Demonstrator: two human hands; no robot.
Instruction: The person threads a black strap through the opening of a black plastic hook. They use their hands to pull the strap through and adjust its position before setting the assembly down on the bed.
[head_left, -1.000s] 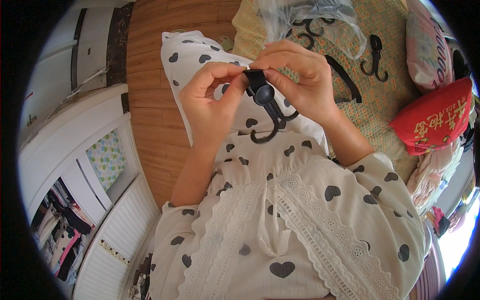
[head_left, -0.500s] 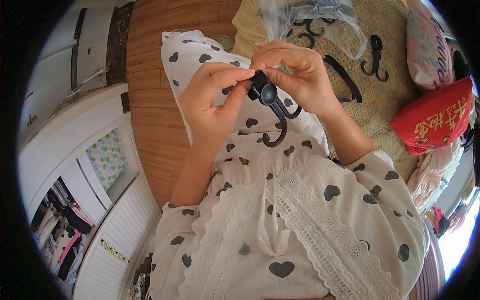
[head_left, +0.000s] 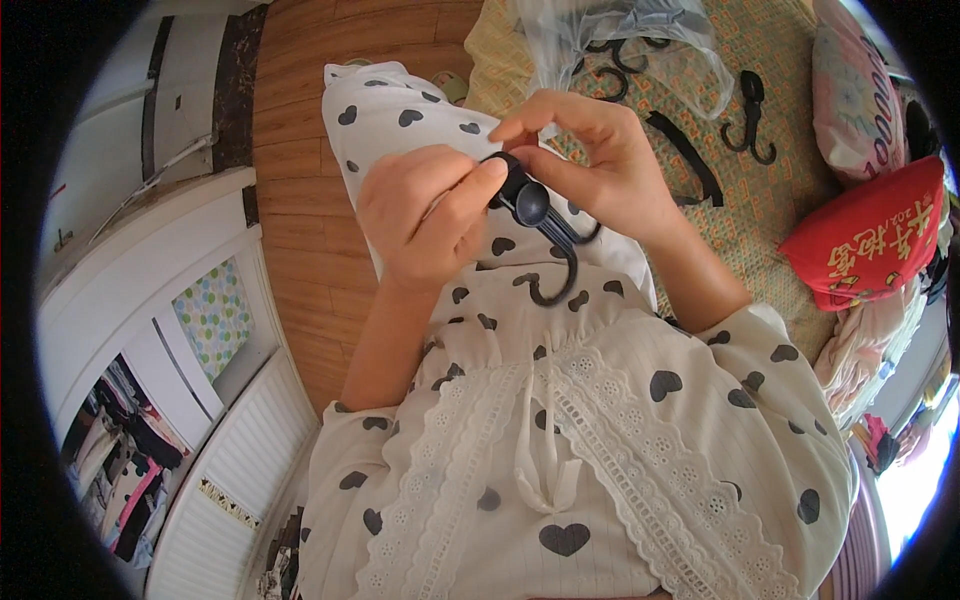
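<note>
One black double hook (head_left: 533,205) is pinched at its strap end by my left hand (head_left: 420,212); whether my right hand (head_left: 608,165) grips it, I cannot tell.

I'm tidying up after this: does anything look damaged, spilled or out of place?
Nothing looks spilled or broken. The black strap on the patterned cover seems slightly stray, lying curved and apart from the nearby double hook.

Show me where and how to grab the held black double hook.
Probably grip the black double hook by its stems, below the round knob, coming from the wearer's torso side: the left hand and right hand crowd its upper end, while the curved tips point that way.
</note>
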